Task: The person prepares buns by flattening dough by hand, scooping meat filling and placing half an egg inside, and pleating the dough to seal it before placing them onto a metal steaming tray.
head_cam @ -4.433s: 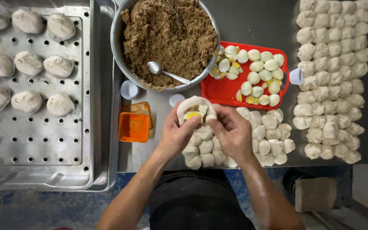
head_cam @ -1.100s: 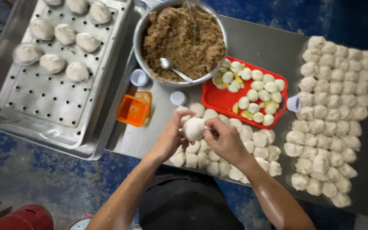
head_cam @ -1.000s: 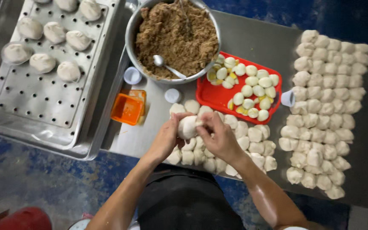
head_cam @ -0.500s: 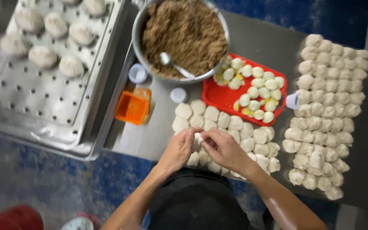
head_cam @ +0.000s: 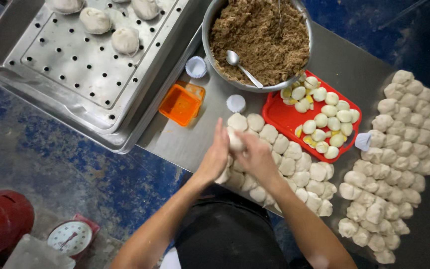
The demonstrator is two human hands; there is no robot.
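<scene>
The fingers of the left hand (head_cam: 218, 153) and right hand (head_cam: 255, 155) close around one dough ball (head_cam: 235, 142), apparently shaping it; the next move probably needs gentle rolling. At 12 o'clock lies one filling bowl (head_cam: 257, 40); at 11 o'clock, three buns (head_cam: 125, 40) show on one steamer tray (head_cam: 51, 74).

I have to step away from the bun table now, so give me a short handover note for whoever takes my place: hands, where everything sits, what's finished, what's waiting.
Left hand and right hand are pressed together around one dough ball, above the near dough pieces.
Filling bowl with its spoon sits at the top; red tray of halved eggs lies beside it; paper cups and an orange tub stand to the left.
Done: shaped buns rest on the perforated steamer tray.
Left: the near pieces and the big batch of dough pieces at right are unfilled.
</scene>
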